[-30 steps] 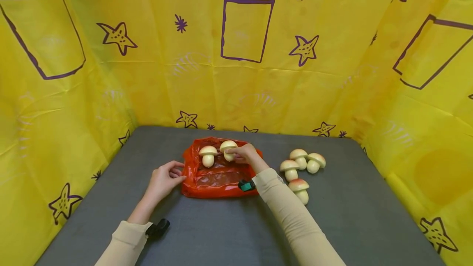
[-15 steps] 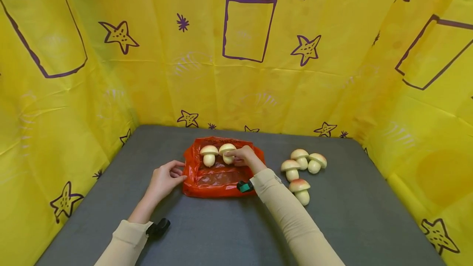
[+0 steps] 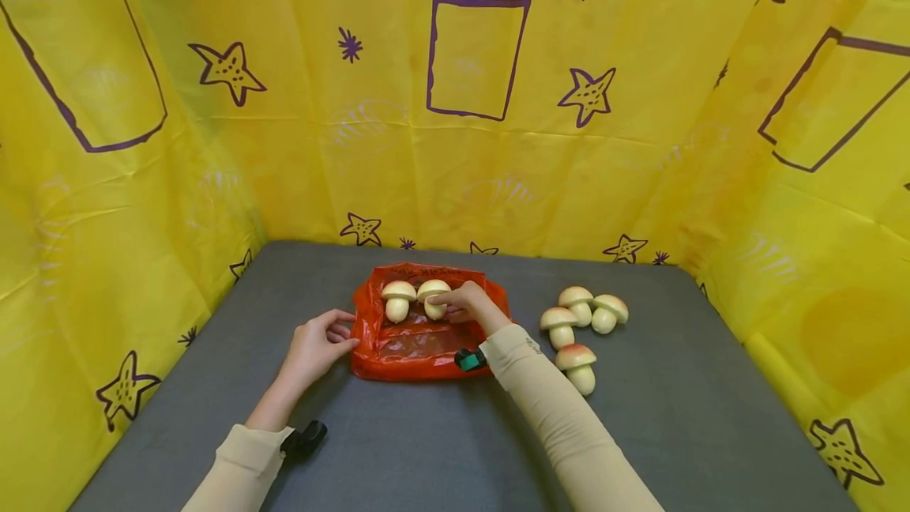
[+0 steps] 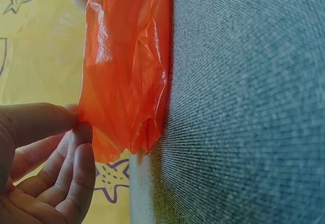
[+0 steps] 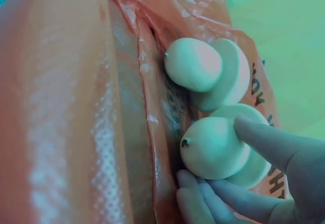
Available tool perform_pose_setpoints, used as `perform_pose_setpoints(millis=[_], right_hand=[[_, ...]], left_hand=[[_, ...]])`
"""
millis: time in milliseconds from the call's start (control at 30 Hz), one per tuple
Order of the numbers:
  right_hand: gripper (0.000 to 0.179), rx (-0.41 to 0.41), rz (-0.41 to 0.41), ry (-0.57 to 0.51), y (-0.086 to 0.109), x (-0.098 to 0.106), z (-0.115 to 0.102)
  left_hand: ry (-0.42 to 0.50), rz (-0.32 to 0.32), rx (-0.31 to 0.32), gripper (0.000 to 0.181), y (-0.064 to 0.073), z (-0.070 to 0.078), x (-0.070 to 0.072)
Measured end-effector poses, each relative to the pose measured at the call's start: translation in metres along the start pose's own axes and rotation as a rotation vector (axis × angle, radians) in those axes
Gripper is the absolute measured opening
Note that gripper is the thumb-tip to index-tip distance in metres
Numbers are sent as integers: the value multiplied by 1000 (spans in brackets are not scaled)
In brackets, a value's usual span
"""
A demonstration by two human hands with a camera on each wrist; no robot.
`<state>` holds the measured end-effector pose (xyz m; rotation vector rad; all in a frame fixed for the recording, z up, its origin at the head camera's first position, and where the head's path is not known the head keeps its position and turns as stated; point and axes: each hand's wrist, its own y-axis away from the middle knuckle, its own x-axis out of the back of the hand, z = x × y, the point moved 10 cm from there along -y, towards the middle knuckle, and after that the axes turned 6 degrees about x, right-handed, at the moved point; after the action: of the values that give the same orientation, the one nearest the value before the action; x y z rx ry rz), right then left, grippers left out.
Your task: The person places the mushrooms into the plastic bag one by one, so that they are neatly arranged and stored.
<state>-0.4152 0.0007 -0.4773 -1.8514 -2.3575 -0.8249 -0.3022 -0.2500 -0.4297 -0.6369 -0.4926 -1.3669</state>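
Observation:
A red plastic bag (image 3: 419, 370) lies spread open on the grey table, its side walls standing up. My left hand (image 3: 317, 350) pinches the bag's left edge between thumb and fingers; the left wrist view shows the crinkled film (image 4: 124, 71) at the fingertips. Inside the bag, my right hand (image 3: 469, 306) holds a toy mushroom (image 5: 213, 148) by its stem, thumb on one side and fingers on the other. Right beside it lies another toy mushroom (image 5: 193, 64), cap towards the back. Both have pale stems and cream caps.
Several more toy mushrooms (image 3: 577, 366) with reddish cap tops lie grouped on the grey table (image 3: 398, 449) right of the bag. Yellow cloth walls (image 3: 469, 172) with purple drawings enclose the table at the back and sides.
My right hand has moved the held mushroom slightly left and towards me, right up against the other one. The left hand keeps its place on the bag's edge.

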Motion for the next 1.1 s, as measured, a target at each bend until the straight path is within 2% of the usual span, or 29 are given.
perform_pose_setpoints(millis=[267,467,567,1100], right_hand=[[58,-10,-44,9,-5,-2,-2],[40,-21,-27,1,2,-2,-5],[36,-11,-27,10,6,-2,-5],[43,35,-44,69,17,6,-14]], left_hand=[[-1,1,0,33,-1,2,1],[2,-5,0,33,-1,1,0],[5,-8,-2,33,-1,1,0],[-5,-3,7,34,0,2,2]])
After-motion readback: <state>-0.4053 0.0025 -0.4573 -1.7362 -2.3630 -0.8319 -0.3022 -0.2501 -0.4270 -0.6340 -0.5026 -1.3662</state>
